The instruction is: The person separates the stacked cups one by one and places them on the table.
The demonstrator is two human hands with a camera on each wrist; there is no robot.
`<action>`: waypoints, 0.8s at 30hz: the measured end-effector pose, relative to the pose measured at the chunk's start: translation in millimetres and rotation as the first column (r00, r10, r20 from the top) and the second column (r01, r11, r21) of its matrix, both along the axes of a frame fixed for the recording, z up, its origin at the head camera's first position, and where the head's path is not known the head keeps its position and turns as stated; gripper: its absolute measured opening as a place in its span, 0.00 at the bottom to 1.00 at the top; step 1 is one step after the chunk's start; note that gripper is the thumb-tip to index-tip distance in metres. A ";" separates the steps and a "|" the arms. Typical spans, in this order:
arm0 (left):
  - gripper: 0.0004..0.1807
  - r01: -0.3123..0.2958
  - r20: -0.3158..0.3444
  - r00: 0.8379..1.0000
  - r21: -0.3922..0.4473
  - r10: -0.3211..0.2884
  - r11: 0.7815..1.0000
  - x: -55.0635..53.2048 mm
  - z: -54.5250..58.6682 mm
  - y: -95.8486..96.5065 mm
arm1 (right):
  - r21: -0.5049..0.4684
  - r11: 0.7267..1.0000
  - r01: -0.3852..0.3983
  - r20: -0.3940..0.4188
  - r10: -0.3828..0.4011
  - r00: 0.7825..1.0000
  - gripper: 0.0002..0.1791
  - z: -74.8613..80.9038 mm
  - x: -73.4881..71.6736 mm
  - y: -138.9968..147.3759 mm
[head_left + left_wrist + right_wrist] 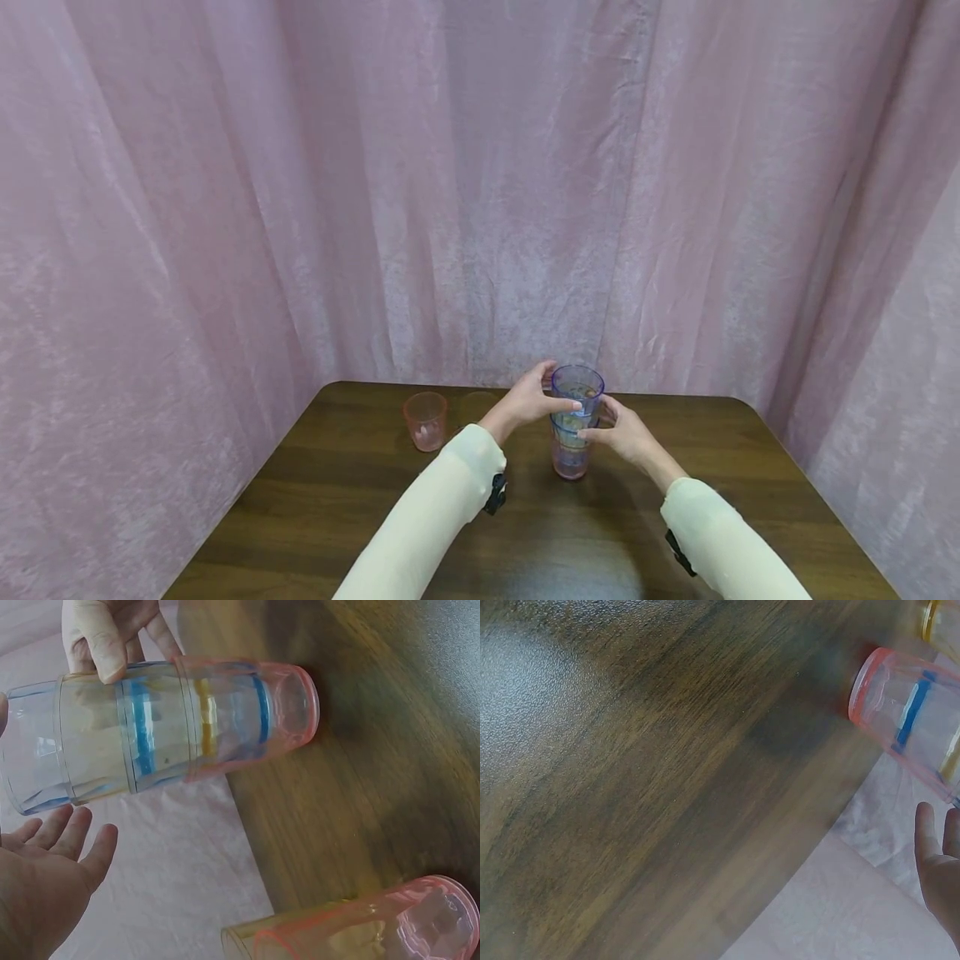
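A tall stack of clear tinted cups (571,460) stands upright, right of the table's middle. A pink cup forms its base, with yellow and blue cups nested above and a blue-purple rim on top. My left hand (528,398) is around the top cup, thumb across its front; in the left wrist view its fingers are loosely extended, fingertips close beside the upper cup. Lower down, my right hand (626,433) holds the stack's side between thumb and fingers. The right wrist view catches only part of the right hand (939,874) by the pink cup (889,697).
Left of the stack, a pink cup (425,422) stands on the brown wooden table (337,492). Beside it is a faint yellowish cup (476,405), partly covered by my left forearm. Pink curtains (525,208) hang close behind the table's far edge.
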State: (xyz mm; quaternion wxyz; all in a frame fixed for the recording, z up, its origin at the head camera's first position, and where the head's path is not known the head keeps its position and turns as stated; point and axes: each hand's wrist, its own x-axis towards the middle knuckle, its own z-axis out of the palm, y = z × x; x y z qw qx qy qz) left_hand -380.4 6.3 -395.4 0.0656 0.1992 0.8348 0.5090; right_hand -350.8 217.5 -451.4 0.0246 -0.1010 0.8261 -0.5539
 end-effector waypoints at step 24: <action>0.49 -0.050 -0.069 0.997 -0.057 0.046 0.997 3.4 0.1 6.4 | 0.033 0.999 -0.005 -0.017 0.006 1.000 0.49 0.3 2.1 0.1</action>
